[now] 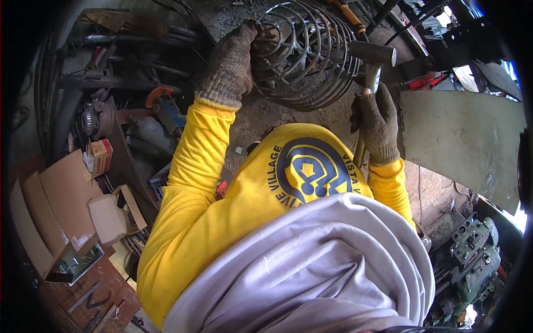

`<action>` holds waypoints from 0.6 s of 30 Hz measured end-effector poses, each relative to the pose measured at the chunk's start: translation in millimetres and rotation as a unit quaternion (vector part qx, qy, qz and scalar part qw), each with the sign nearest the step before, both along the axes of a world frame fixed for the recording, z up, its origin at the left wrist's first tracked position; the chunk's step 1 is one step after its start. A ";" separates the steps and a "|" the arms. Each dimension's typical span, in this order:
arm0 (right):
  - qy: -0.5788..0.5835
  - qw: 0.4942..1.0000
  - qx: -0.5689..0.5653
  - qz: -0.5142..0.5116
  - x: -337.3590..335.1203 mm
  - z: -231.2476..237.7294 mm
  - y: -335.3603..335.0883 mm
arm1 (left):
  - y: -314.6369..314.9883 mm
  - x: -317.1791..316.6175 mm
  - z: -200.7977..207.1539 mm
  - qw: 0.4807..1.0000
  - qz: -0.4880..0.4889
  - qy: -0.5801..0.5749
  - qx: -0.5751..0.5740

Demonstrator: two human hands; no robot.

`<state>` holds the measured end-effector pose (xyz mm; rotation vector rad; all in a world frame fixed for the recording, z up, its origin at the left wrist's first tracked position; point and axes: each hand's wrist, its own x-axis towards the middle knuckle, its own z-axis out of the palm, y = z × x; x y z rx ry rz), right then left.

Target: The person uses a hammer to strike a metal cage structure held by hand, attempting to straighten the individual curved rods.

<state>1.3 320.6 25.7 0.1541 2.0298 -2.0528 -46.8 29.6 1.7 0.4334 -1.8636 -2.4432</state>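
Note:
A round cage of bent metal rods stands in front of me at the top of the head view, its rings stacked one beyond another. My left hand, in a dirty brown knit glove, is closed at the cage's left rim; its fingertips are partly hidden, and they seem to grip a rod there. In my right hand, gloved alike, is a hammer, the fingers wrapped round its handle. The hammer's steel head is raised beside the cage's right side, and whether they touch I cannot tell.
A grey flat sheet lies at the right, above a greenish metal machine. Metal bars crowd the left. Open cardboard boxes sit lower left. An orange-handled tool lies beyond the cage.

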 end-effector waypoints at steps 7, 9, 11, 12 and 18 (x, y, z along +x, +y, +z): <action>-0.001 1.000 0.003 -0.010 -7.0 -11.4 0.8 | 27.2 7.0 32.6 0.964 -0.039 -0.090 0.246; 0.002 1.000 0.005 -0.013 -9.7 -12.6 0.1 | 30.4 9.6 37.2 0.968 -0.057 -0.085 0.230; 0.003 1.000 0.002 -0.017 -11.3 -12.6 -0.8 | 31.3 9.8 36.2 0.980 -0.069 -0.069 0.171; 0.003 1.000 -0.001 -0.016 -12.1 -13.6 -1.1 | 31.3 9.5 33.5 0.989 -0.071 -0.055 0.120; -0.009 1.000 0.018 -0.015 -15.7 -20.7 0.6 | 35.5 8.2 39.5 0.981 -0.035 -0.082 0.173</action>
